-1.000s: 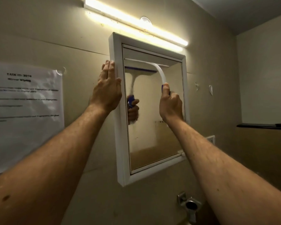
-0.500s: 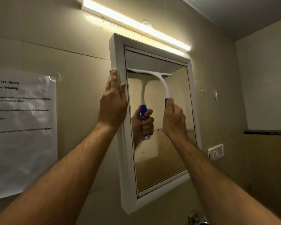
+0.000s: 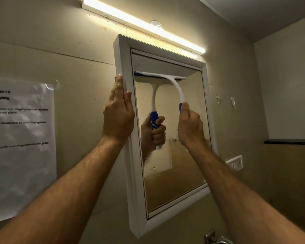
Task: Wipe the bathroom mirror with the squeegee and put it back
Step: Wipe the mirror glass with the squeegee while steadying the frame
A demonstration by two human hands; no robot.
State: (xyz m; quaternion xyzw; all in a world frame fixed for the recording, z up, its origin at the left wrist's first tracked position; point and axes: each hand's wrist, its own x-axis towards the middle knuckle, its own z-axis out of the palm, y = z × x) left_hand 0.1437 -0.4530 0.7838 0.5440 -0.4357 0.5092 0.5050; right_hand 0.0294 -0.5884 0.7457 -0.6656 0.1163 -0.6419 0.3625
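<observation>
A white-framed mirror hangs on the beige wall under a lit tube lamp. My right hand grips the blue handle of a white squeegee. Its blade lies flat against the glass near the top, spanning most of the width. The glass reflects the squeegee and my gripping hand. My left hand rests flat against the frame's left edge, fingers straight and pointing up. Smears and droplets show on the glass below the blade.
A printed paper sheet is taped to the wall at the left. A white hook plate sits right of the mirror, and a dark shelf runs further right. A metal tap shows at the bottom edge.
The squeegee blade has slid down a little from the mirror's top and my right hand has followed. My left hand stays on the frame. The view has shifted slightly.
</observation>
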